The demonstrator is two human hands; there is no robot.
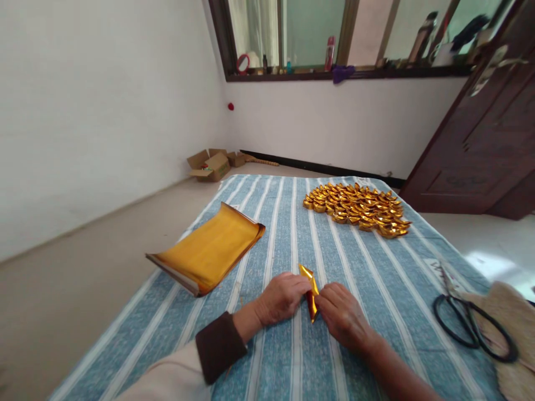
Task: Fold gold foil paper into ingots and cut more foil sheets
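- The gold sheets [208, 249] lie far left of my hands on the striped cloth [368, 278], a curled stack with its long axis running from near left to far right; my left hand is the nearer one to it.
- My left hand [282, 298] sits just left of centre, fingers curled together and pinching the left edge of the gold fold [311, 291].
- The fold stands between my two hands, narrow, its long axis running near to far, its far tip poking up above my fingers and its near end hidden between them.
- My right hand [343, 314] touches the fold from the right, fingertips closed on its edge, so both hands clamp the same piece and almost meet.
- The ingot pile [358, 209] lies far and to the right, well apart from both hands; my right hand is nearer.
- The scissors [472, 323] lie near right, partly on a straw fan [507, 312], untouched.
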